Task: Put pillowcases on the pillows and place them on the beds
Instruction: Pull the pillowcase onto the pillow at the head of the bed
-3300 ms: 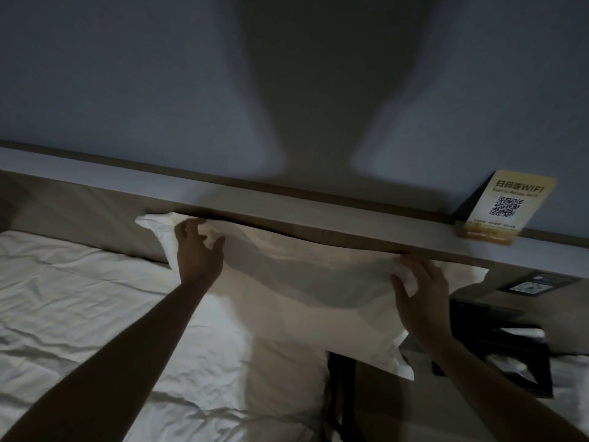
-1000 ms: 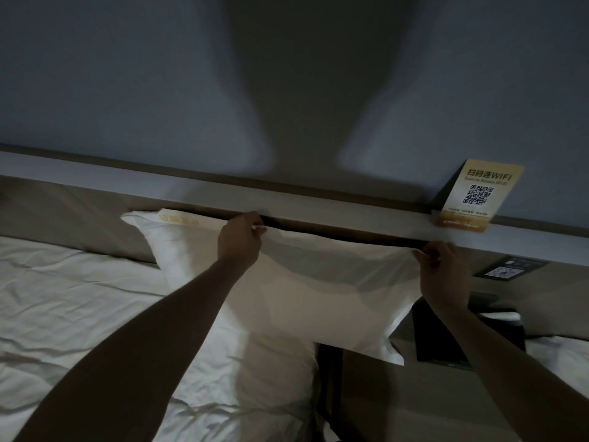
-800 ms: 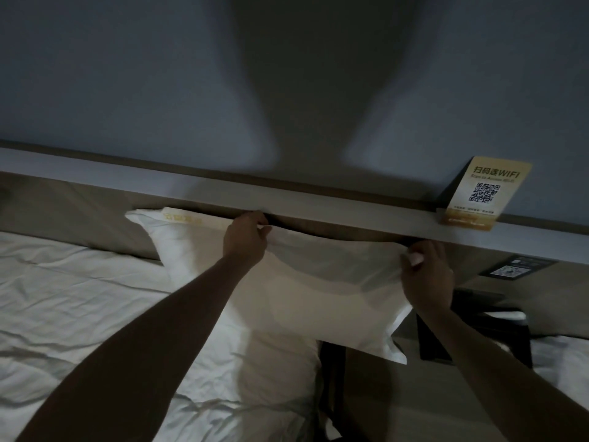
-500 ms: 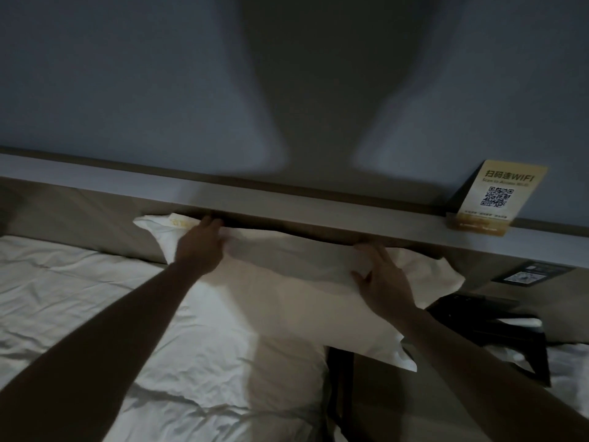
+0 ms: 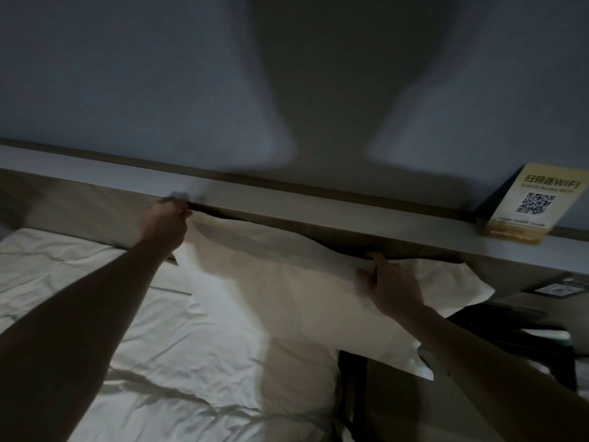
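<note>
A white pillow in its pillowcase leans against the headboard at the head of the bed, its right end hanging past the mattress edge. My left hand is closed on the pillow's top left corner, lifted up near the ledge. My right hand pinches the top edge toward the right, thumb and fingers on the fabric. The room is dim and the frame is slightly blurred.
A long headboard ledge runs just above the pillow. A yellow WiFi QR card stands on it at the right. A dark bedside stand sits beside the bed at the right. White rumpled sheets cover the mattress.
Both hands went from lying flat on the pillow to gripping its top edge. The left hand has pulled the left corner upward toward the ledge.
</note>
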